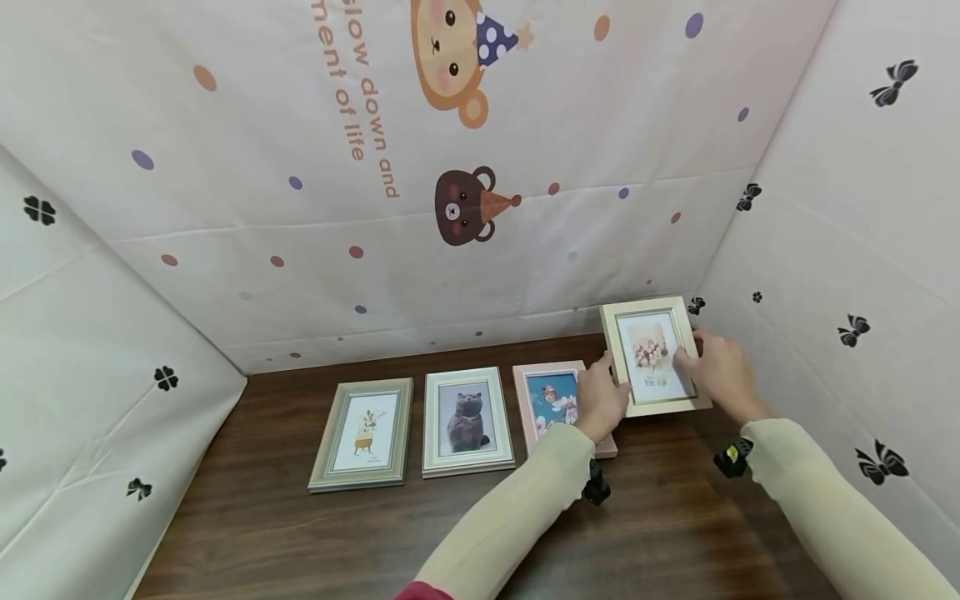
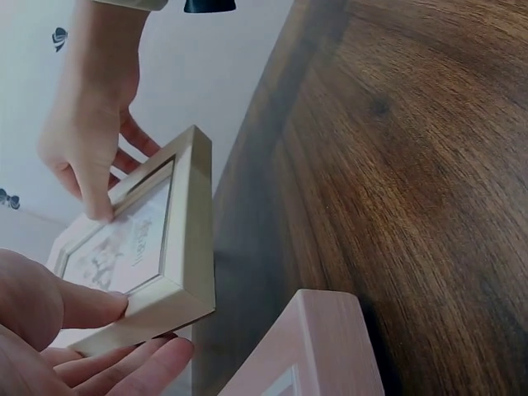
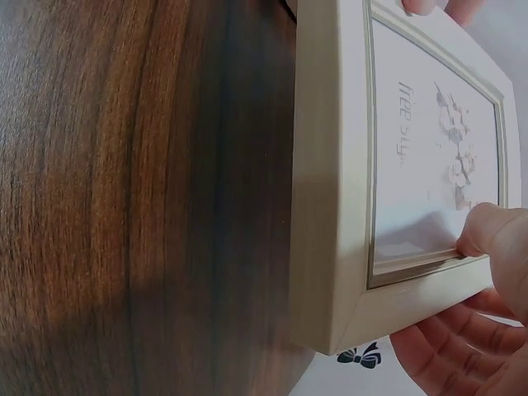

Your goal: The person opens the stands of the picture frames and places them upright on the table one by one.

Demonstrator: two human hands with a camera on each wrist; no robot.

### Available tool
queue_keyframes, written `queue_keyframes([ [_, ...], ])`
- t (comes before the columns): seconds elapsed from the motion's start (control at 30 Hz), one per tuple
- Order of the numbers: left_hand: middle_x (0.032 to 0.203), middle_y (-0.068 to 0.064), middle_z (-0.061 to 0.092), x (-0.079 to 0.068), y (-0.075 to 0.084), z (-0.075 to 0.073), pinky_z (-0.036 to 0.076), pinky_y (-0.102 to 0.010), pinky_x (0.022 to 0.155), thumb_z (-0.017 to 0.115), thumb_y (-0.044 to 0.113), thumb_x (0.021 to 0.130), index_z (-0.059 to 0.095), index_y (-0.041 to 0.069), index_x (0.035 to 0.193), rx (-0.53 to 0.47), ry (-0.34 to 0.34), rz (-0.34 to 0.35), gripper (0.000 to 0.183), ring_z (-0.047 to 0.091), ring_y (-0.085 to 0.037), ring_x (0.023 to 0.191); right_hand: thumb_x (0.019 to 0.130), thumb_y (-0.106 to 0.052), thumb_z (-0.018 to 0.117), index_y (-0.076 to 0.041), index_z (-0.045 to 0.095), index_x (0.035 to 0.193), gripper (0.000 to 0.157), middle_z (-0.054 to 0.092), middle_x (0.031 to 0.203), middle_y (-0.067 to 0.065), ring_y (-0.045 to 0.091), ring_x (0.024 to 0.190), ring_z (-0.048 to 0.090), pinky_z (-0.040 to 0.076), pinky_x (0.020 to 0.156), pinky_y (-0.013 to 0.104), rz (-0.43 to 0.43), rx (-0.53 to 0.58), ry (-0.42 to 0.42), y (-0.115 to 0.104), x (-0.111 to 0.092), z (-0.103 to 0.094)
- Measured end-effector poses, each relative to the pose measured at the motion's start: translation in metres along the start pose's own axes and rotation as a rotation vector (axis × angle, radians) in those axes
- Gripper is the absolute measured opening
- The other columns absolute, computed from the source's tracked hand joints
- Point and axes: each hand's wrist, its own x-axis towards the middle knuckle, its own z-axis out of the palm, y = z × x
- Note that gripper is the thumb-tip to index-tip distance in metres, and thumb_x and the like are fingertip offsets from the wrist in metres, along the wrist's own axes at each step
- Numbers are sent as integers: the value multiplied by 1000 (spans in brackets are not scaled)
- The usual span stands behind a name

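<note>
Both hands hold a cream picture frame with a flower-bouquet print, raised above the table at the right end of a row. My left hand grips its left side, thumb on the front and fingers beneath, as the left wrist view shows. On the opposite side my right hand pinches the border, its thumb over the glass edge and the other fingers behind. Partly covered by the left hand and sleeve is a pink picture frame with a blue floral picture, lying on the table.
A white picture frame with a grey cat and a greenish-beige picture frame with a plant drawing lie further left on the dark wooden table. A printed cloth wall rises behind; white patterned walls stand on both sides.
</note>
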Motion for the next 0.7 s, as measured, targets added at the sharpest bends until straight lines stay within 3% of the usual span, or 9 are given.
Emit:
queue_keyframes([
  [0.13,41,2,39,-1,-1,0,22,-22,33,72,9,96,51,12,151,-28,19,11,59,25,-10,29,95,-22,66,14,65,112,39,70,95,30,36,74,65,52,62,50,-6,-7,16,-4,-1,-3],
  [0.27,51,4,55,-2,1,-3,37,-19,42,74,8,95,52,14,151,-63,21,6,60,41,-5,35,95,-22,66,13,65,111,39,70,94,29,35,73,64,51,61,49,-6,-9,17,-5,-1,-4],
  [0.37,68,4,67,-2,6,-8,49,-19,56,77,8,92,53,14,150,-86,39,3,63,55,-2,50,95,-22,66,12,65,112,38,70,95,29,32,70,63,49,57,43,-1,6,7,-4,0,-5],
  [0.5,81,2,74,-3,13,-13,57,-24,73,82,12,88,56,12,147,-98,68,-8,65,67,-8,78,96,-23,64,11,65,115,39,70,97,29,30,69,63,47,54,35,-3,29,-6,0,4,-5],
  [0.6,80,3,75,-3,18,-15,56,-29,90,84,15,87,62,11,140,-94,80,-24,58,64,-18,105,96,-23,64,11,66,115,39,71,97,28,30,71,64,47,55,33,-13,40,-11,2,6,-5],
  [0.7,78,7,73,-4,22,-17,54,-31,94,85,16,85,68,13,132,-107,80,-52,50,57,-21,115,95,-24,65,10,67,114,39,71,94,25,30,73,64,47,57,33,-28,51,-19,3,8,-5],
])
